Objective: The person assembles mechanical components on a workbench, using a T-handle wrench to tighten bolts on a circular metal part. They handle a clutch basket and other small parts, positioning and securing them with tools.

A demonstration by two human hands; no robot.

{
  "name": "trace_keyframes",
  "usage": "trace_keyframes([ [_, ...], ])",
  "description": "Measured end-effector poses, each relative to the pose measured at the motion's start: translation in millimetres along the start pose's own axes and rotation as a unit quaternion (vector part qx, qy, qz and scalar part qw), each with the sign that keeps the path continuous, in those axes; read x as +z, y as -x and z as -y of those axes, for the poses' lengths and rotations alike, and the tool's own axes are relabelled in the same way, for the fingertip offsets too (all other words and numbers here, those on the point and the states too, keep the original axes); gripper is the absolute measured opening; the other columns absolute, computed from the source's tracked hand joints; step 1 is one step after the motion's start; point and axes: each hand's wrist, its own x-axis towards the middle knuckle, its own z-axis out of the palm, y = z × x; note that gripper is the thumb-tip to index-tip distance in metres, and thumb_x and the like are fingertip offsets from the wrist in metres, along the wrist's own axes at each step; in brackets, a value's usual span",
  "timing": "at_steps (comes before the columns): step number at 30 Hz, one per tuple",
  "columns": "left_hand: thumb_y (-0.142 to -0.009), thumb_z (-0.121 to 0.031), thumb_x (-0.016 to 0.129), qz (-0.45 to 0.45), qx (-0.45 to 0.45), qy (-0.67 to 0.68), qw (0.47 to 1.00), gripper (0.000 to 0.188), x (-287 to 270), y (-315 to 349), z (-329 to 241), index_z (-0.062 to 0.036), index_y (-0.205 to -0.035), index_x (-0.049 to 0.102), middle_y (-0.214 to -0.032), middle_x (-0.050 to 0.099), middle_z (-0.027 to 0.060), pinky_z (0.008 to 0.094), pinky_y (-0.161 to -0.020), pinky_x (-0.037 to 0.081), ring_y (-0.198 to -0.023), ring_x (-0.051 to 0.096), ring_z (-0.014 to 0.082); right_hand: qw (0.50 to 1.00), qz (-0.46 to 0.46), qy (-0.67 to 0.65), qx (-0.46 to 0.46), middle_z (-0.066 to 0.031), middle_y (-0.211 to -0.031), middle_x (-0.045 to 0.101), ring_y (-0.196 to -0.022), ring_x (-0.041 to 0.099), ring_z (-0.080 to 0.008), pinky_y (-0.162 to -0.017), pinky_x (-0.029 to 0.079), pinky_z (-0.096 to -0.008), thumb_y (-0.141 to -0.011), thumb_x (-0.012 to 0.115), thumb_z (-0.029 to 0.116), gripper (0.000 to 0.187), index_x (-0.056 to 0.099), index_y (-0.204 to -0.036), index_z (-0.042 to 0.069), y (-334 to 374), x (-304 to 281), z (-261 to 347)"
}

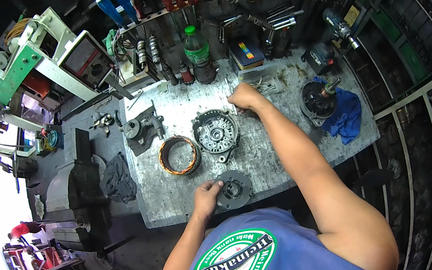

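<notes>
Near the bench's front edge, my left hand (207,197) grips the left side of a round grey metal plate (240,179) with a hole at its centre. My right hand (247,98) reaches to the far side, closed around a slim metal tool (231,94) whose kind is unclear. Between both hands sits a round alternator housing (217,132), its vented inside facing up. Just left of it stands a stator ring (193,160) with copper windings along the rim.
A metal workbench (266,166) bears a dark machine part (316,97) beside a blue rag (349,114) at right. Farther back are a clear plastic tray (269,77), a box (246,54) and a green-capped bottle (197,50). A bench vise (69,186) stands left.
</notes>
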Motion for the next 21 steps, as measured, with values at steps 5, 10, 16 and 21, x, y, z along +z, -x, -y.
trace_keyframes([
  [5,-0.103,-0.028,0.074,0.004,-0.016,0.019,1.000,0.037,-1,-2,3,0.0073,-0.115,0.077,-0.096,0.079,0.0081,0.0293,-0.073,0.056,-0.081,0.071,0.0130,0.947,0.031,-0.277,-0.160,-0.0155,-0.085,0.074,-0.064,0.073,-0.0217,-0.055,0.060,-0.0352,-0.096,0.067,0.005,0.017,0.068,-0.103,-0.010,80,-34,-11],
  [10,-0.104,-0.030,0.072,-0.013,0.004,-0.069,0.998,0.035,-3,-6,8,0.0042,-0.109,0.076,-0.086,0.076,0.0067,0.0314,-0.062,0.056,-0.069,0.068,0.0143,0.940,0.079,-0.231,-0.237,-0.0123,-0.105,0.077,-0.094,0.076,-0.0230,-0.084,0.063,-0.0387,-0.102,0.067,0.009,0.018,0.071,-0.115,-0.002,165,27,-31],
  [16,-0.104,-0.026,0.072,-0.004,0.037,-0.003,0.999,0.031,4,0,0,0.0048,-0.107,0.077,-0.086,0.076,0.0059,0.0304,-0.063,0.055,-0.071,0.068,0.0123,0.917,0.006,0.009,-0.398,-0.0168,-0.111,0.078,-0.105,0.073,-0.0378,-0.099,0.056,-0.0467,-0.103,0.066,0.019,0.024,0.075,-0.113,0.000,201,117,-63],
  [21,-0.104,-0.025,0.072,-0.009,0.028,0.014,0.999,0.031,7,3,-4,0.0055,-0.106,0.078,-0.088,0.077,0.0062,0.0296,-0.064,0.055,-0.072,0.068,0.0119,0.884,-0.035,0.075,-0.460,-0.0161,-0.108,0.078,-0.103,0.073,-0.0381,-0.095,0.057,-0.0480,-0.104,0.063,0.019,0.026,0.073,-0.116,-0.001,193,130,-71],
])
